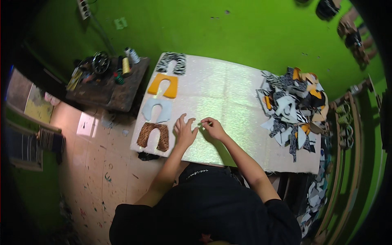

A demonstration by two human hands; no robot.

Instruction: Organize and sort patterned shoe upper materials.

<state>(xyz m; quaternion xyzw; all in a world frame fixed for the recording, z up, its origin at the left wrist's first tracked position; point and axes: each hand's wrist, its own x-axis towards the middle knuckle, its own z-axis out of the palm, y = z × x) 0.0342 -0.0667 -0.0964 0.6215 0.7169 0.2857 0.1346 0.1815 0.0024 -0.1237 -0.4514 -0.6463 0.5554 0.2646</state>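
Both my hands hover close together over the middle-left of a pale, shiny-topped table (245, 151). My left hand (185, 131) is open with fingers spread, just right of the cut pieces. My right hand (214, 129) has loosely bent fingers, thumb and index slightly apart, pointing at the left hand; nothing shows in it. Along the table's left side lie U-shaped cut pieces in a column: a zebra-print piece (179, 58) farthest off, then a yellow-orange piece (153, 87), a pale blue-grey piece (148, 111) and a leopard-print piece (143, 136) nearest me.
A heap of mixed fabric scraps (290, 106) covers the table's right end. At the left stands a dark wooden side table (118, 96) with thread cones (125, 66) and a black wheel (101, 62). A green wall (245, 36) borders the far edge; a rack (354, 163) stands at right.
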